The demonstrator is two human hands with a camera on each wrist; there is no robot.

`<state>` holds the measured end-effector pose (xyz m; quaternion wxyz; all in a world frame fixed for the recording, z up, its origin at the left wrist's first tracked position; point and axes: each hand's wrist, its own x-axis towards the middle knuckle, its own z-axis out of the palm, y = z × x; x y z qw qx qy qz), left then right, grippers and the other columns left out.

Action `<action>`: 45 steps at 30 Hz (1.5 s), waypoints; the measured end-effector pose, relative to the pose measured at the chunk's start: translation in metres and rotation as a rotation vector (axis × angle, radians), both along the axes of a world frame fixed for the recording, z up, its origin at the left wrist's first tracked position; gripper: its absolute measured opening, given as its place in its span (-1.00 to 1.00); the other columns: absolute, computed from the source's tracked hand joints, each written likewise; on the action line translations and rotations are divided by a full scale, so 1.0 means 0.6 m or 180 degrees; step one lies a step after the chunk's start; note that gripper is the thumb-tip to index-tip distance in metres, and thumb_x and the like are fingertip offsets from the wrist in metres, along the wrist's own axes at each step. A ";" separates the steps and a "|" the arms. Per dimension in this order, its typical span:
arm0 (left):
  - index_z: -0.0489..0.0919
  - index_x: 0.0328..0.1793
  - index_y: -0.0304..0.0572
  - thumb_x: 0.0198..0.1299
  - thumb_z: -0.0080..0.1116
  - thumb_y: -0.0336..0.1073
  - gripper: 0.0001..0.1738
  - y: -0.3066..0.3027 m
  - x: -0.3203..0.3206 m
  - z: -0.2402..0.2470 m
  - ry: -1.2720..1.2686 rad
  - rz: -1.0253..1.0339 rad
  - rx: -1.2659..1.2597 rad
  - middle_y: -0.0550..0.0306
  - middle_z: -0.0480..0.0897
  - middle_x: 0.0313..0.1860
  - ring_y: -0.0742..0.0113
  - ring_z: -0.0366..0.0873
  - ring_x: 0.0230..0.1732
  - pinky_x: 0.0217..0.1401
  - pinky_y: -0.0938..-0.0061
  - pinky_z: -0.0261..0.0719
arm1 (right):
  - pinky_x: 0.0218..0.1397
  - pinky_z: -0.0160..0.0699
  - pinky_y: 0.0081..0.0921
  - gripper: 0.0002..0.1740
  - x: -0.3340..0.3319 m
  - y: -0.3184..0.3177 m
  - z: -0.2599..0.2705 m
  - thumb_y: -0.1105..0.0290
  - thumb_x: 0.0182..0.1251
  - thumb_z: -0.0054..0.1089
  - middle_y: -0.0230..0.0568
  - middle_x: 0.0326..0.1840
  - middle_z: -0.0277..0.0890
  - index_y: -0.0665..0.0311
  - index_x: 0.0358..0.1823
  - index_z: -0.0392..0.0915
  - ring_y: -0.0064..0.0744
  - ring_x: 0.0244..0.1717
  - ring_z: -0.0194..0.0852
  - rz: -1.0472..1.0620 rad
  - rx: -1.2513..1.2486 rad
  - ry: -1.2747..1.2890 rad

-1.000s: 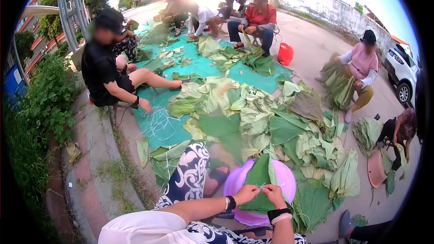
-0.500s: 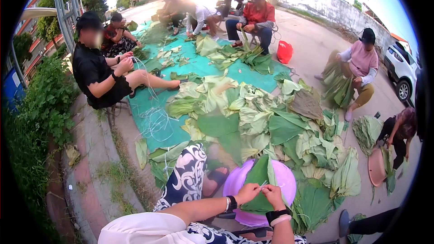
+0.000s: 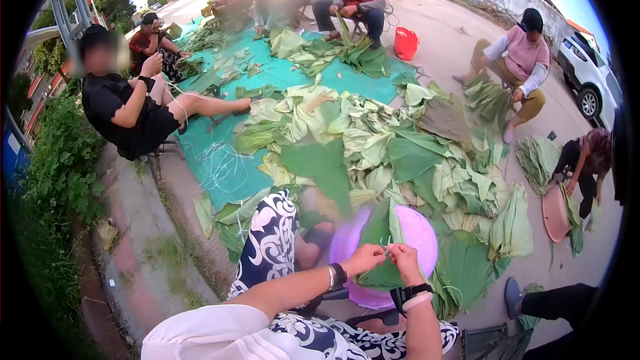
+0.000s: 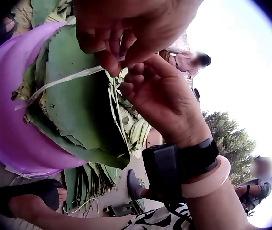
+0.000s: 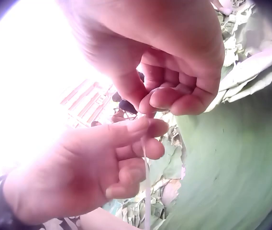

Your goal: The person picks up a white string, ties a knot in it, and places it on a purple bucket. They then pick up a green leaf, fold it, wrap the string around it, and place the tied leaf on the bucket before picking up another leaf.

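One white string (image 4: 71,77), narrow and flat, runs across a stack of dull green leaves (image 4: 81,110), brown and ragged at one edge, in a purple tub (image 4: 2,105). The hands meet just above the leaves: the left hand (image 3: 365,259) pinches the string between thumb and fingertip, the right hand (image 3: 405,260), fingers curled, pinches it close beside.

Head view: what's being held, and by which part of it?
The left grip and right grip pinch a white plastic strip, apparently near its ends; the exact spot is hidden.
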<state>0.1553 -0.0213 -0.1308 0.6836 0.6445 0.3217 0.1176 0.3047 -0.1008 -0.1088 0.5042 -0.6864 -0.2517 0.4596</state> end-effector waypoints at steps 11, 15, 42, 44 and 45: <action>0.61 -0.29 -0.14 0.24 0.16 -0.26 -0.86 0.042 -0.034 0.026 0.0407 0.0082 -0.1121 0.29 0.58 -0.50 0.61 0.39 -0.56 -0.55 0.69 0.23 | -0.34 0.40 -0.67 -0.84 0.046 -0.012 0.022 0.35 0.30 0.27 -0.48 -0.50 0.53 0.31 -0.31 0.66 -0.68 -0.45 0.42 0.1159 -0.0129 -0.0093; 0.61 -0.28 -0.18 0.25 0.11 -0.26 -0.83 0.044 -0.034 0.022 0.0419 0.0151 -0.1197 0.28 0.58 -0.50 0.61 0.38 -0.57 -0.56 0.68 0.22 | -0.28 0.47 -0.60 -0.83 0.047 -0.010 -0.012 0.39 0.20 0.31 -0.37 -0.45 0.61 0.37 -0.29 0.68 -0.63 -0.41 0.48 0.1268 0.0042 -0.0656; 0.58 -0.29 -0.08 0.31 0.18 -0.15 -0.80 0.030 -0.029 0.007 0.0141 0.0484 -0.2241 0.34 0.53 -0.54 0.59 0.35 -0.61 -0.54 0.66 0.20 | -0.11 0.57 -0.40 -0.78 0.013 -0.004 0.012 0.36 0.12 0.30 -0.04 -0.31 0.66 0.35 -0.26 0.70 -0.18 -0.28 0.65 0.0891 0.0446 -0.1332; 0.57 -0.27 -0.07 0.34 0.15 -0.16 -0.81 0.029 -0.033 0.012 0.0057 0.0521 -0.2122 0.34 0.55 -0.51 0.60 0.38 -0.57 -0.51 0.67 0.23 | -0.09 0.57 -0.41 -0.77 0.015 -0.003 0.011 0.36 0.14 0.31 -0.05 -0.30 0.67 0.37 -0.24 0.70 -0.23 -0.27 0.65 0.0890 0.0413 -0.1148; 0.58 -0.26 -0.07 0.34 0.15 -0.16 -0.81 0.029 -0.033 0.007 0.0091 0.0500 -0.2014 0.34 0.56 -0.50 0.61 0.39 -0.56 -0.50 0.68 0.25 | -0.08 0.57 -0.42 -0.76 0.015 -0.003 0.009 0.35 0.15 0.32 -0.06 -0.30 0.68 0.37 -0.24 0.70 -0.26 -0.27 0.65 0.0893 0.0375 -0.1063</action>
